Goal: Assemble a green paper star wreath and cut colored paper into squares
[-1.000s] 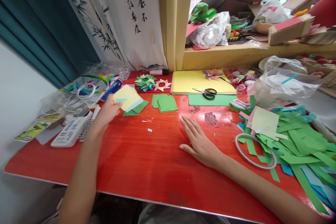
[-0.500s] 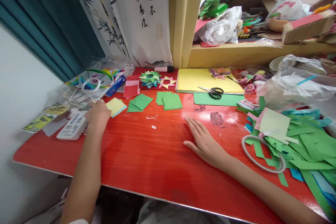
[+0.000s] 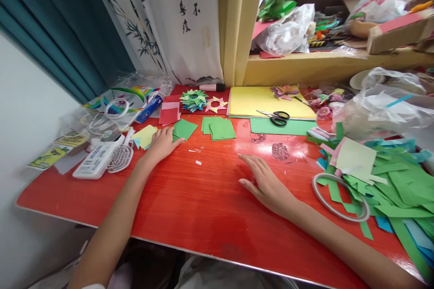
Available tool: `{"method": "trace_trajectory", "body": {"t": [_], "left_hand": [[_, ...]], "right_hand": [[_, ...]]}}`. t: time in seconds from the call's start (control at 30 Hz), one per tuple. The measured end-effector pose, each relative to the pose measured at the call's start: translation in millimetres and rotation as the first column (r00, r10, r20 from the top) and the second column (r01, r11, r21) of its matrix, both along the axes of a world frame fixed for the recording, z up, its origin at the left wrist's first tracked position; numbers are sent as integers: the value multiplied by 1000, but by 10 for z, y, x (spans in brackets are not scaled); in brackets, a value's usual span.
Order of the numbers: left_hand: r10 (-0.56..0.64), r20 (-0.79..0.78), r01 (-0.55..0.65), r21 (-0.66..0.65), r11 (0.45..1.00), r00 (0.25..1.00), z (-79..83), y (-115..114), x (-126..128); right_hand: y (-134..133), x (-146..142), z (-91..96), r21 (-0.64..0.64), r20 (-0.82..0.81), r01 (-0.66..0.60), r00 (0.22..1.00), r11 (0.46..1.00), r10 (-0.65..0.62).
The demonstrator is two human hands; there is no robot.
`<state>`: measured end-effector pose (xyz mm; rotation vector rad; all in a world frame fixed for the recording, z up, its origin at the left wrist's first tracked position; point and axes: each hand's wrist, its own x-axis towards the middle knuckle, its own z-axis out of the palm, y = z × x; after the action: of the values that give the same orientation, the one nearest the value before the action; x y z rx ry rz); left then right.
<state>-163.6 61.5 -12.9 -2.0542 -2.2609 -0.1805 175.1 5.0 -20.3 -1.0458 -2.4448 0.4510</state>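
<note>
My left hand (image 3: 163,145) reaches over the left edge of a fan of green paper squares (image 3: 186,129), fingers stretched out and thumb apart. Its fingers hide part of that stack. Just to its left are yellow paper squares (image 3: 144,136) with light blue corners peeking out. My right hand (image 3: 264,183) rests its side near the middle of the red table (image 3: 203,207), fingers loosely extended and holding nothing. Beyond, between the two hands, is a second stack of green squares (image 3: 222,129). Red and pink squares (image 3: 169,114) sit behind the first stack.
Scissors (image 3: 276,117) lie across yellow sheets (image 3: 251,100) and green card. Folded paper stars (image 3: 193,100) are at the back. A tape roll (image 3: 315,185) and heaped green scraps (image 3: 403,180) cover the right side. A hairbrush (image 3: 120,159) and white bottle (image 3: 96,160) lie left.
My left hand has moved right, from beside the white bottle to the green squares, uncovering the hairbrush. The yellow squares' edges look shifted. My right hand has barely moved.
</note>
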Motion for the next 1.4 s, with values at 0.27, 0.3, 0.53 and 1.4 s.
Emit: {"method": "trace_trajectory", "body": {"t": [0.27, 0.3, 0.53, 1.4], "left_hand": [[20, 108, -21, 10, 1000, 994, 10, 53, 50], [59, 112, -62, 21, 998, 992, -9, 83, 63], [175, 211, -163, -73, 984, 962, 59, 344, 55], [-247, 969, 345, 235, 909, -11, 31, -650, 1527]], "right_hand": [[7, -7, -9, -15, -28, -10, 1000, 1000, 10], [7, -10, -7, -9, -29, -18, 999, 1000, 17], [-41, -69, 43, 215, 41, -237, 971, 947, 234], [-24, -75, 13, -459, -506, -1, 823, 889, -260]]}}
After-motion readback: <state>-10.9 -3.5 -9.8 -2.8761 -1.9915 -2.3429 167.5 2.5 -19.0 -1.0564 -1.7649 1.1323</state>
